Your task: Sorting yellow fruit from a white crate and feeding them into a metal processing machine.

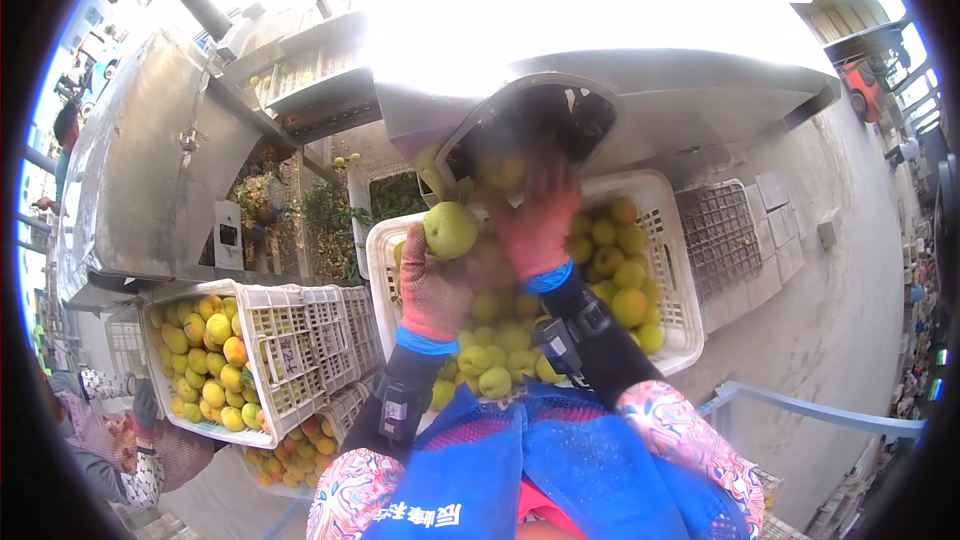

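Observation:
My left hand point(433, 281), in a pink knit glove, holds a large green-yellow fruit point(451, 230) with its fingers and thumb. To the right, my right hand point(538, 221), in the same kind of glove, reaches over the fruit at the mouth of a dark chute opening point(536, 124); its fingers are blurred, and whether they grip anything does not show. Under both hands stands a white plastic crate point(679, 315) with many green and yellow fruits point(628, 306), some blushed orange. A green leaf lies near the fruit in my left hand.
Stacked white crates of yellow-orange fruit point(214, 360) stand at the left, near a person in patterned sleeves point(139, 457). Metal machinery point(135, 165) rises at the upper left. An empty crate point(720, 240) lies at the right, above a light-blue rail point(817, 405).

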A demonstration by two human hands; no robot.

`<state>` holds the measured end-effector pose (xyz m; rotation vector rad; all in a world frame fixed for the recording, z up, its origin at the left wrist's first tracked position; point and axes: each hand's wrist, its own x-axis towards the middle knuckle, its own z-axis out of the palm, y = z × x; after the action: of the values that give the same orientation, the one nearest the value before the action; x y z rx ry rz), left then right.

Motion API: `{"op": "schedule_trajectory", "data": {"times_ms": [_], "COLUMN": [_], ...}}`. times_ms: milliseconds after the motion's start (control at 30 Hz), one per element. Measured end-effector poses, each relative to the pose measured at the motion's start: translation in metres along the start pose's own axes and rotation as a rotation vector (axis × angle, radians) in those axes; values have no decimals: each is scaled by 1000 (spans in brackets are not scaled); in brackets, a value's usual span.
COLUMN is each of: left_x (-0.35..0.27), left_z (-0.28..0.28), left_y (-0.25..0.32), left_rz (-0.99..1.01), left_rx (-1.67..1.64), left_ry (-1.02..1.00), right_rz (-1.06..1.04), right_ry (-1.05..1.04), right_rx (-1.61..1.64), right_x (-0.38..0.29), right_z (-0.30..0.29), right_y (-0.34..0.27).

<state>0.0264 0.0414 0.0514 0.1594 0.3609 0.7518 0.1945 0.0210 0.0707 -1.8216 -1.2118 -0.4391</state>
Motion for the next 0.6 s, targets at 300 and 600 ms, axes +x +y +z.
{"op": "schedule_trajectory", "data": {"times_ms": [300,600], "left_x": [21,2], "left_z": [-31,30], "left_y": [16,-9], "left_rz": [-342,122], "left_rx": [-89,762], "left_ry": [-351,-245], "right_rz": [-169,-132], "right_ry": [-86,-341], "right_rx": [361,436], "right_x": [28,-19], "right_z": [-16,-57], "right_y": [1,-33]}}
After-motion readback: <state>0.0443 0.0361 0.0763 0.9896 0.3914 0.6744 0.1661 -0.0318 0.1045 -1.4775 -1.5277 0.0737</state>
